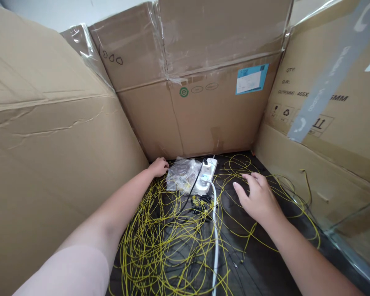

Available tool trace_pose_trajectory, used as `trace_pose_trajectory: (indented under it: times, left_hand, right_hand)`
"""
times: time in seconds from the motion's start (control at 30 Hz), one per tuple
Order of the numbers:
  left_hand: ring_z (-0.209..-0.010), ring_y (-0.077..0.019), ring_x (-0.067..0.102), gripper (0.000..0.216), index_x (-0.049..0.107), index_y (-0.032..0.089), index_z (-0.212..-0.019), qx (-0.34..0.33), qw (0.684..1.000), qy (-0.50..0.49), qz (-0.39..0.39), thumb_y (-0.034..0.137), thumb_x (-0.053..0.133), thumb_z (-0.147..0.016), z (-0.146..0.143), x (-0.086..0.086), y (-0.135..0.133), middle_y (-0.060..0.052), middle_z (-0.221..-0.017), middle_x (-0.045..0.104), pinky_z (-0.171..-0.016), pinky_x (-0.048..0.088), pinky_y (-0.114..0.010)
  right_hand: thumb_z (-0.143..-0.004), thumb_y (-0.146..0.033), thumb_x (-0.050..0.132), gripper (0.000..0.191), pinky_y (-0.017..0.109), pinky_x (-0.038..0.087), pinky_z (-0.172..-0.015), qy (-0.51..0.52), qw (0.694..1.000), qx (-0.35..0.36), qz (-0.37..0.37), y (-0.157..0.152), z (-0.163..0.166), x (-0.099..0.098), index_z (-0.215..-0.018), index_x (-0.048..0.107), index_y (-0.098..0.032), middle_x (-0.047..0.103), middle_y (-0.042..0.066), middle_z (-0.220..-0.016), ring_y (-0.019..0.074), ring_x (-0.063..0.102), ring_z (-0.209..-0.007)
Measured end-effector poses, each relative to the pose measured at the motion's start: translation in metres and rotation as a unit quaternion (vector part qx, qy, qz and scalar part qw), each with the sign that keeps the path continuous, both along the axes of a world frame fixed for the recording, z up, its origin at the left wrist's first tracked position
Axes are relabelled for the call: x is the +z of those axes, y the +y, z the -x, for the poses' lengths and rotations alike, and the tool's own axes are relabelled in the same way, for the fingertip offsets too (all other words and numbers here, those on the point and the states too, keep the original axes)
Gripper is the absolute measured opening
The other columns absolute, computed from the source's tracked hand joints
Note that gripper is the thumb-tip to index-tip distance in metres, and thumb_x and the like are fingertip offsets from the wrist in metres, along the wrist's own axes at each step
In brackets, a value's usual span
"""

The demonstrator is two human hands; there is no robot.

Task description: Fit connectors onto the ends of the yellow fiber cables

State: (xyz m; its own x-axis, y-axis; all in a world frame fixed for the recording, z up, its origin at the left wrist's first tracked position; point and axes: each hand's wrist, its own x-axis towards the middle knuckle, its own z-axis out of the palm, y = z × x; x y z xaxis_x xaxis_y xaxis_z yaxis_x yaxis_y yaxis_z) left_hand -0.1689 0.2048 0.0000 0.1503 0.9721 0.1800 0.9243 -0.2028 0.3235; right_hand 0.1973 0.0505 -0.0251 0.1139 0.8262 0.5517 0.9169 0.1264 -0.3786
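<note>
A tangle of thin yellow cables covers the dark tabletop. My left hand reaches to the far left corner, fingers curled down beside a crumpled clear plastic bag; what it grips, if anything, is hidden. My right hand hovers palm down over the yellow cables on the right, fingers spread and holding nothing. A white power strip lies between the hands, with a black cord plugged in and a white cable running toward me.
Tall cardboard walls close in the space: one on the left, one at the back with a blue label, one on the right. Small black and yellow connectors lie near the power strip.
</note>
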Motion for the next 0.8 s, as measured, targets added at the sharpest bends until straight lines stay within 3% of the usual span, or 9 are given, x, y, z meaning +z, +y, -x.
trace_pose_trajectory:
  times: [0.17, 0.27, 0.37, 0.5, 0.6, 0.73, 0.8]
  left_hand:
    - [-0.076, -0.0186, 0.06, 0.01, 0.066, 0.016, -0.067, 0.122, 0.977, -0.144, -0.101, 0.019, 0.058, -0.063, 0.009, 0.028, -0.004, -0.006, -0.076, 0.066, -0.077, 0.047, -0.028]
    - [-0.066, -0.016, 0.06, 0.015, 0.063, 0.012, -0.074, 0.204, 0.931, -0.246, -0.177, 0.021, 0.052, -0.067, 0.012, 0.051, -0.006, -0.007, -0.072, 0.065, -0.064, 0.049, -0.027]
    - [-0.06, -0.0128, 0.06, 0.012, 0.057, 0.012, -0.074, 0.235, 0.886, -0.327, -0.231, 0.018, 0.048, -0.069, 0.009, 0.081, -0.01, -0.007, -0.07, 0.064, -0.055, 0.049, -0.023]
    - [-0.061, -0.0093, 0.061, 0.01, 0.051, 0.013, -0.077, 0.223, 0.839, -0.397, -0.299, 0.017, 0.042, -0.072, -0.004, 0.13, -0.021, -0.005, -0.074, 0.063, -0.053, 0.049, -0.019]
    - [-0.058, -0.0103, 0.061, 0.005, 0.047, 0.012, -0.074, 0.166, 0.794, -0.455, -0.368, 0.016, 0.044, -0.072, -0.02, 0.168, -0.035, -0.003, -0.067, 0.06, -0.051, 0.049, -0.021]
    - [-0.06, -0.0084, 0.062, 0.002, 0.042, 0.011, -0.077, 0.1, 0.781, -0.44, -0.431, 0.013, 0.042, -0.077, -0.045, 0.217, -0.062, 0.003, -0.062, 0.055, -0.056, 0.046, -0.019]
    - [-0.06, -0.0037, 0.061, 0.011, 0.037, 0.012, -0.077, 0.059, 0.767, -0.437, -0.467, 0.007, 0.029, -0.082, -0.057, 0.243, -0.075, 0.006, -0.059, 0.05, -0.059, 0.042, -0.016]
  right_hand:
    - [-0.081, -0.049, 0.045, 0.051, 0.042, 0.042, -0.093, 0.004, 1.0, 0.005, -0.015, 0.0, 0.001, 0.0, -0.111, 0.058, -0.009, 0.045, 0.018, -0.116, 0.0291, 0.05, -0.104]
    - [-0.081, -0.048, 0.045, 0.051, 0.041, 0.041, -0.093, 0.007, 1.0, 0.011, -0.022, 0.0, 0.002, 0.001, -0.111, 0.058, -0.008, 0.045, 0.019, -0.115, 0.0292, 0.05, -0.105]
    - [-0.081, -0.048, 0.046, 0.051, 0.041, 0.041, -0.093, 0.011, 1.0, 0.014, -0.024, -0.001, 0.003, 0.002, -0.111, 0.058, -0.009, 0.045, 0.018, -0.114, 0.0295, 0.049, -0.106]
    - [-0.081, -0.047, 0.046, 0.05, 0.042, 0.041, -0.092, 0.018, 1.0, 0.013, -0.002, -0.002, 0.003, 0.005, -0.112, 0.057, -0.009, 0.045, 0.019, -0.114, 0.0298, 0.048, -0.107]
    - [-0.081, -0.047, 0.046, 0.05, 0.041, 0.041, -0.093, 0.03, 0.999, 0.015, 0.009, -0.003, 0.002, 0.006, -0.112, 0.057, -0.009, 0.045, 0.018, -0.115, 0.0293, 0.049, -0.106]
    - [-0.081, -0.046, 0.046, 0.05, 0.041, 0.042, -0.091, 0.037, 0.999, 0.023, 0.005, -0.002, 0.003, 0.006, -0.112, 0.057, -0.009, 0.046, 0.018, -0.114, 0.0281, 0.05, -0.104]
    - [-0.081, -0.046, 0.047, 0.05, 0.041, 0.042, -0.091, 0.037, 0.999, 0.022, 0.01, -0.002, 0.003, 0.006, -0.113, 0.057, -0.009, 0.047, 0.018, -0.113, 0.0287, 0.05, -0.105]
